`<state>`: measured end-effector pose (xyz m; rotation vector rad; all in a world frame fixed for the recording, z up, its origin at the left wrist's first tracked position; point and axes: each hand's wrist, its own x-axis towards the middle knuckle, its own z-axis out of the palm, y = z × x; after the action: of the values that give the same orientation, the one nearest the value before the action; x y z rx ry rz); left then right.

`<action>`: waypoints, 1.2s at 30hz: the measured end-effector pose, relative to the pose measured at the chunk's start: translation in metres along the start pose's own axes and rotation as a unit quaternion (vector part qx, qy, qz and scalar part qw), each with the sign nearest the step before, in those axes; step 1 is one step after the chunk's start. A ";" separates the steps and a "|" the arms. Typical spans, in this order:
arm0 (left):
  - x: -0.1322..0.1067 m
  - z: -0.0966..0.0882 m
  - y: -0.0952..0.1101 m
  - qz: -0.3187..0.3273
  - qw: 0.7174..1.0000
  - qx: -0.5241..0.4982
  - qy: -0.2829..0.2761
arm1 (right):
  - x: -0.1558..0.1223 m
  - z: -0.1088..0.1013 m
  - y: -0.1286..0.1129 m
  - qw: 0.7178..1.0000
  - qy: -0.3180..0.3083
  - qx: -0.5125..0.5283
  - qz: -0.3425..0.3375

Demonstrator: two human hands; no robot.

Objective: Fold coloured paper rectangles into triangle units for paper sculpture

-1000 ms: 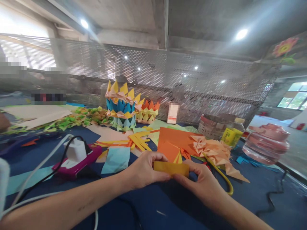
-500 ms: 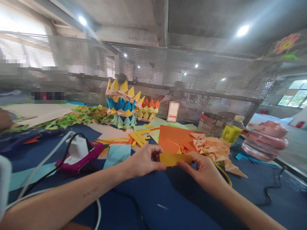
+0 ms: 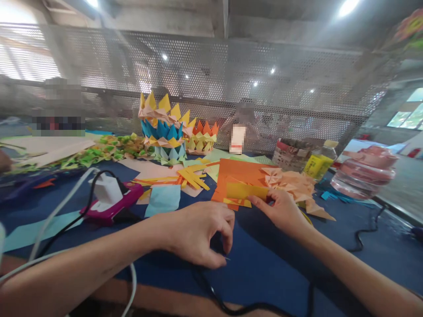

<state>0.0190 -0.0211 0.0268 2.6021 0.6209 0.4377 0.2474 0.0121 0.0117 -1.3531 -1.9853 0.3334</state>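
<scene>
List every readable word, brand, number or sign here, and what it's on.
No legible text.
Yellow label on the clear bottle: has print, too small and blurred to read.
Basket beside it: markings too blurred to tell whether they are lettering.

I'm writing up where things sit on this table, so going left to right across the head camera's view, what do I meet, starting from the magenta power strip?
Magenta power strip, light blue paper, left hand, yellow paper strip, right hand, yellow-labelled bottle, pink bottle.
</scene>
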 end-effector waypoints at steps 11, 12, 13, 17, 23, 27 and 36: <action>0.001 -0.004 0.010 0.017 0.992 0.118 -0.030 | -0.001 -0.001 -0.003 1.000 -0.022 0.005 -0.011; 0.001 -0.003 0.009 0.018 0.993 0.112 -0.027 | -0.001 -0.001 -0.003 1.000 -0.022 0.004 -0.011; 0.001 -0.002 0.008 0.020 0.994 0.103 -0.024 | -0.001 -0.001 -0.003 1.000 -0.022 0.002 -0.011; 0.001 0.001 0.004 0.023 0.999 0.022 -0.011 | -0.001 -0.001 -0.002 1.000 -0.027 -0.001 -0.014; 0.000 -0.002 0.008 0.008 0.998 0.054 -0.019 | -0.002 -0.001 -0.003 1.000 -0.022 -0.006 -0.017; -0.002 -0.007 0.015 -0.011 0.991 0.123 -0.052 | -0.002 -0.001 -0.003 1.000 -0.021 -0.010 -0.015; -0.002 -0.008 0.018 -0.014 0.989 0.136 -0.062 | -0.002 0.000 0.000 0.999 -0.032 -0.017 -0.017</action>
<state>0.0203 -0.0341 0.0413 2.8470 0.7172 0.1893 0.2479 0.0103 0.0107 -1.3432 -2.0728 0.3315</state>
